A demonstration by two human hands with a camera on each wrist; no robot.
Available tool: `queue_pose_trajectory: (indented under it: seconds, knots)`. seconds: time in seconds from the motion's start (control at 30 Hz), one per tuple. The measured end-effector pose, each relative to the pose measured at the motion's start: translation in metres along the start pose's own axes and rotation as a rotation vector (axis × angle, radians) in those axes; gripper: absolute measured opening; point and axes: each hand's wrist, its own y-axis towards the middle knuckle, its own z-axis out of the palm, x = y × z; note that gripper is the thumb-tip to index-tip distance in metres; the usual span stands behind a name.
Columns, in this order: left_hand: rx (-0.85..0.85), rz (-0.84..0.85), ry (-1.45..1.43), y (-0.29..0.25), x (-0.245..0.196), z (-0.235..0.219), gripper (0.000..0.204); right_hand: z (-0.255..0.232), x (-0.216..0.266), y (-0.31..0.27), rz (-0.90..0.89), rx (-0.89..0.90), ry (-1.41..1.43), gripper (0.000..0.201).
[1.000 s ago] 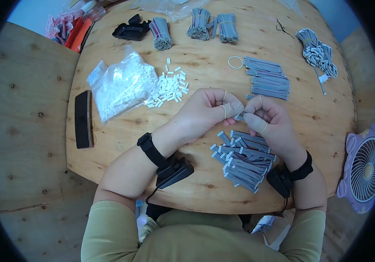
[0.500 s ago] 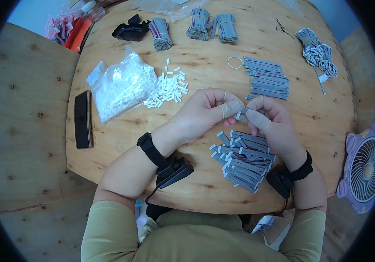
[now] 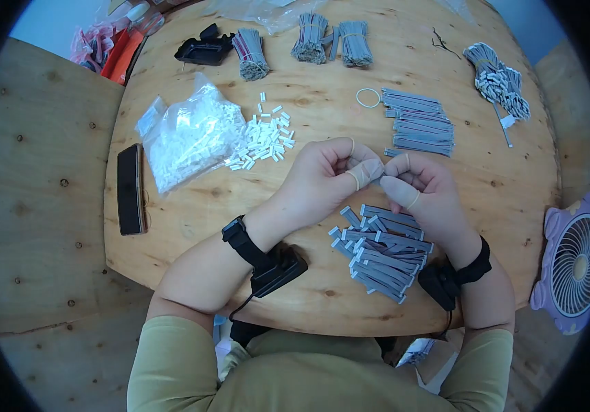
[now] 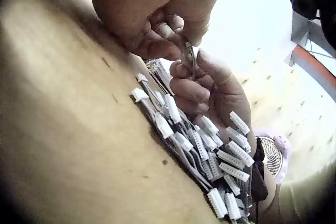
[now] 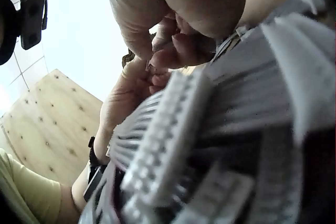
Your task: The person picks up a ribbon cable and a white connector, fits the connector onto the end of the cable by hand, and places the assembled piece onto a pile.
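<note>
Above the table, both hands meet fingertip to fingertip in the head view. The left hand (image 3: pixel 326 175), with pale covers on its thumb and a finger, pinches a small grey cable piece (image 4: pixel 191 61), seen in the left wrist view. From the other side the right hand (image 3: pixel 432 196) pinches the same piece; fingers hide most of it. Just below the hands lies a loose pile of grey ribbon cables with white connectors (image 3: pixel 388 254). Behind the right hand are rows of grey ribbon strips (image 3: pixel 424 130). Loose white connectors (image 3: pixel 267 137) lie beyond the left hand.
A clear bag of white connectors (image 3: pixel 195 134) and a phone (image 3: pixel 130 189) lie at the left. Tied cable bundles (image 3: pixel 250 55) and a black holder (image 3: pixel 206 48) stand at the back, another bundle (image 3: pixel 494 75) back right. A purple fan (image 3: pixel 576 268) is beyond the right edge.
The white connector end that showed between the fingertips half a second ago is now hidden by them. The left wrist has shifted slightly right and turned a little; the right hand has barely moved.
</note>
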Motion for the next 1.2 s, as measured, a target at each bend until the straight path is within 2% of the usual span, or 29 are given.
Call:
queue_pose_trajectory:
  seconds: [0.37, 0.47, 0.57, 0.87, 0.97, 1.2]
  knots:
    - [0.044, -0.113, -0.201, 0.002, -0.002, -0.002, 0.019, -0.002, 0.005, 0.000, -0.049, 0.026, 0.036, 0.007]
    - [0.055, -0.208, -0.412, 0.002, -0.003, -0.004, 0.020, -0.004, 0.004, 0.000, -0.128, 0.086, 0.064, 0.007]
    - [0.108, -0.264, -0.562, 0.000, -0.008, -0.002, 0.019, -0.004, 0.007, -0.001, -0.116, 0.121, 0.061, 0.006]
    - [0.170, -0.273, -0.553, -0.001, -0.005, -0.001, 0.017, -0.005, 0.008, 0.000, -0.155, 0.211, 0.078, 0.006]
    - [0.193, -0.244, -0.546, 0.000, -0.004, -0.001, 0.017, -0.005, 0.012, -0.003, -0.093, 0.179, 0.060, 0.006]
    - [0.181, -0.248, -0.558, -0.001, -0.005, 0.001, 0.019, -0.001, 0.010, -0.005, -0.137, 0.116, 0.059, 0.005]
